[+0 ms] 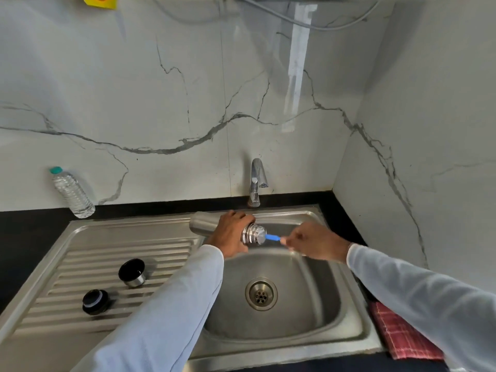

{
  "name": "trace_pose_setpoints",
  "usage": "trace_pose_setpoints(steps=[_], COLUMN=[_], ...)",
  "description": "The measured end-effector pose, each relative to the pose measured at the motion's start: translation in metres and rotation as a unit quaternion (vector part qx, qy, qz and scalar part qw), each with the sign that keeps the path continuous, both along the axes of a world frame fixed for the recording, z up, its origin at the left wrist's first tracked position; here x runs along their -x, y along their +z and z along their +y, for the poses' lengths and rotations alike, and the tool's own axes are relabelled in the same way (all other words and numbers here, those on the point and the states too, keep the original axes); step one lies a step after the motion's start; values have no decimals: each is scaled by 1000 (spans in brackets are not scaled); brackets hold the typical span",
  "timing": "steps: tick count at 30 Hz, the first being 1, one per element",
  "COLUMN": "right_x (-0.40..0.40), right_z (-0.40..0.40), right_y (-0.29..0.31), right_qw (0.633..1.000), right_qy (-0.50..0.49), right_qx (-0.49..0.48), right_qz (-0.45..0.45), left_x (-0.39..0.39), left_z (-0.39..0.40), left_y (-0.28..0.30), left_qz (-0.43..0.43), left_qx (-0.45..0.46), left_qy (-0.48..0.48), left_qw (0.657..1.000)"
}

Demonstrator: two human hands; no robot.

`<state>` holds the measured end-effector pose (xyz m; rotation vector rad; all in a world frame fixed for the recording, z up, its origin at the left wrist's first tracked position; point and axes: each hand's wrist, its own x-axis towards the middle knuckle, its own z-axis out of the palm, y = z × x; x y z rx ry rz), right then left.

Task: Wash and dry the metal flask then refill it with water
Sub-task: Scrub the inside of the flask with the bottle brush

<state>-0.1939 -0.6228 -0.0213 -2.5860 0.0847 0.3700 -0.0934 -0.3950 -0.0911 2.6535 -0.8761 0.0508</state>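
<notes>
The metal flask (204, 224) lies sideways above the sink basin (316, 299), its open threaded mouth pointing right. My left hand (230, 234) grips it round the neck. My right hand (311, 242) pinches the blue handle of a brush (272, 237), whose far end goes into the flask's mouth. The flask's steel cup lid (132, 272) and its black stopper (95, 302) lie on the ribbed drainboard (80, 264) at the left.
A chrome tap (256, 181) stands behind the basin, with no water visibly running. A clear plastic water bottle (72, 193) stands on the black counter at back left. A red checked cloth (402, 334) lies on the counter right of the sink.
</notes>
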Motion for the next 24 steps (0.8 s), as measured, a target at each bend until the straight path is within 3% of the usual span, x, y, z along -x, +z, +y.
trace_pose_setpoints(steps=[1, 3, 5, 7, 8, 10, 12, 14, 15, 17, 18, 19, 21, 23, 24], right_x=[3, 9, 15, 14, 12, 9, 4, -2, -6, -1, 3, 7, 13, 16, 14], right_z=[-4, -10, -17, -31, -35, -33, -30, -33, -36, -33, -29, -25, -14, -11, -13], right_y=[-6, -24, -37, -52, -54, -51, -33, -16, -11, -6, -7, -13, -26, -34, -37], right_qw=[989, 901, 813, 797, 818, 901, 994, 967, 962, 990, 998, 978, 876, 790, 780], right_qy=[36, 100, 165, 193, 200, 180, 94, -8, -11, 25, 48, 64, 90, 160, 192], right_qx=[98, 295, 396, 400, 376, 256, 0, -197, -209, -94, 27, 179, 376, 407, 395], right_qz=[-103, -303, -393, -409, -387, -301, -48, 164, 175, 98, 22, -81, -290, -430, -446], left_x=[-2, -4, -6, -4, -3, 2, 7, 11, 12, 14, 15, 15, 16, 15, 15], left_z=[-3, -8, -13, -17, -17, -20, -21, -21, -21, -19, -18, -16, -13, -7, -4], left_y=[2, 8, 12, 13, 10, 6, 2, -2, -2, -1, 0, 0, 1, 1, 1], left_qz=[0, 7, 10, 9, 11, 15, 17, 25, 32, 40, 39, 38, 51, 56, 53], left_qx=[-9, -20, -34, -48, -51, -51, -51, -44, -37, -27, -21, -14, 11, 37, 41], left_qy=[4, 10, 13, 1, -5, -3, -1, -1, 4, 16, 22, 26, 41, 51, 51], left_qw=[1000, 1000, 999, 999, 999, 999, 999, 999, 999, 999, 999, 999, 998, 996, 996])
